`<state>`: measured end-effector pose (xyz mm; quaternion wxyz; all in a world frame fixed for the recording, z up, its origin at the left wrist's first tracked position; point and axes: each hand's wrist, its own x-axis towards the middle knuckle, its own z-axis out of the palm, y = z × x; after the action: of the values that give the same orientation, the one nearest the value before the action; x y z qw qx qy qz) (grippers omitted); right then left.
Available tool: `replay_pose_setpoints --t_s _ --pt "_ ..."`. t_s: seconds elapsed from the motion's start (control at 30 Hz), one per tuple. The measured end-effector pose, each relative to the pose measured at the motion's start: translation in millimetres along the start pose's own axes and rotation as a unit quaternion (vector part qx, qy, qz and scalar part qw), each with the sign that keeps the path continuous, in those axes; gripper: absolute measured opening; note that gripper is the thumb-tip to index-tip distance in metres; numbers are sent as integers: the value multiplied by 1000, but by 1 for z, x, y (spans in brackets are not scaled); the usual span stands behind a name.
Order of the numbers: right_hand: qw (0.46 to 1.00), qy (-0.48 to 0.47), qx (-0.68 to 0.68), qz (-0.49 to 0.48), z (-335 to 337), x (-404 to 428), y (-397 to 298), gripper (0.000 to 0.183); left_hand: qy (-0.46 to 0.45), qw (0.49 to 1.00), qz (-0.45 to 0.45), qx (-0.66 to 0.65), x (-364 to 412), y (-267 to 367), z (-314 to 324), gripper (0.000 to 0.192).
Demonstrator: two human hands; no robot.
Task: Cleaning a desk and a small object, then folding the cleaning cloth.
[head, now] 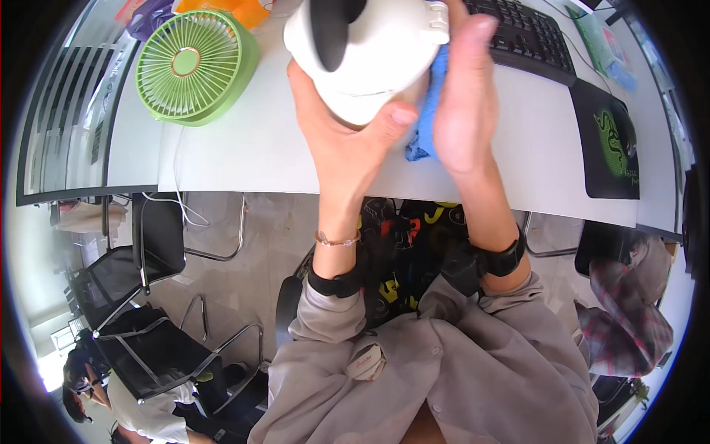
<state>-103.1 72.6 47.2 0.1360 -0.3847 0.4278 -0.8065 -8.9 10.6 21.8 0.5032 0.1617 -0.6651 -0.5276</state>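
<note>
A white lidded vessel [383, 61] with a black part on top and a white hinge or latch on its right stands before me. It is cut off by the picture's top edge. My left hand [346, 133] wraps around its near side, thumb to the right. Along the vessel's right side, my right hand [466, 100] presses a blue cloth [422, 136] between palm and vessel. That hand is slightly blurred, its thumb pointing up. The cloth's lower corner hangs out below the palm; most of the rest is hidden.
On the white desk [249, 150] stands a green fan [191, 66], left of the vessel. A black keyboard [524, 39] and a dark mouse pad [602, 139] lie right. Orange [227, 10] and purple bags [152, 19] sit back left. Black chairs [150, 344] and another person [144, 405] are behind left.
</note>
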Motion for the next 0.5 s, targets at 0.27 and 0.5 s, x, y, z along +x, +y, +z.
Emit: replay_pose_setpoints --t_s 0.27,0.5 --pt "979 -17 64 192 -18 -19 15 76 -69 990 -59 -111 9 -4 -18 80" --pt "979 -79 -109 -152 7 -6 -5 69 -88 978 -121 -147 13 -16 -57 103"
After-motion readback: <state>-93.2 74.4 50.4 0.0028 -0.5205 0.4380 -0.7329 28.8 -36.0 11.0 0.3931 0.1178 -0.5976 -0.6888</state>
